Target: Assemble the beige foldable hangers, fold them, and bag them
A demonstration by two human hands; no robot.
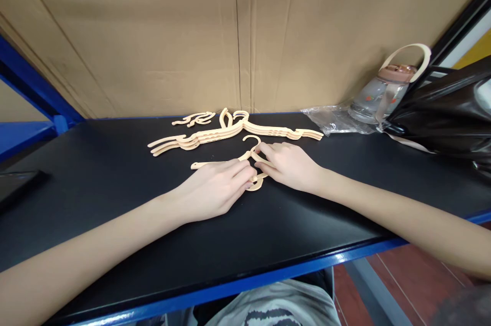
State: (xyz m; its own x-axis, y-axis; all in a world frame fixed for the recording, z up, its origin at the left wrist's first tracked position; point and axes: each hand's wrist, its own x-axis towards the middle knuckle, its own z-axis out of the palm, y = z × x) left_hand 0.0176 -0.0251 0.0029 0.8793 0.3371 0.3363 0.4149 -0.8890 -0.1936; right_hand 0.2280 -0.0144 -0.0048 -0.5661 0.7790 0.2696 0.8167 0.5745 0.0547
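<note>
A cream plastic clothes hanger lies on the black tabletop, its hook pointing to the back. My left hand is closed over the hanger's left and lower part, fingertips pinching a small cream piece under the middle. From the other side my right hand has thumb and fingers closed on the hanger just below its hook. My fingers hide much of the hanger's middle and right side. Just behind lies a neat stack of several matching hangers. Small loose cream hook pieces rest at the stack's back left.
At the back right, a clear bottle with a handle leans beside a crumpled plastic bag and a black glossy bag. A dark flat object lies at the left edge. Cardboard walls off the back.
</note>
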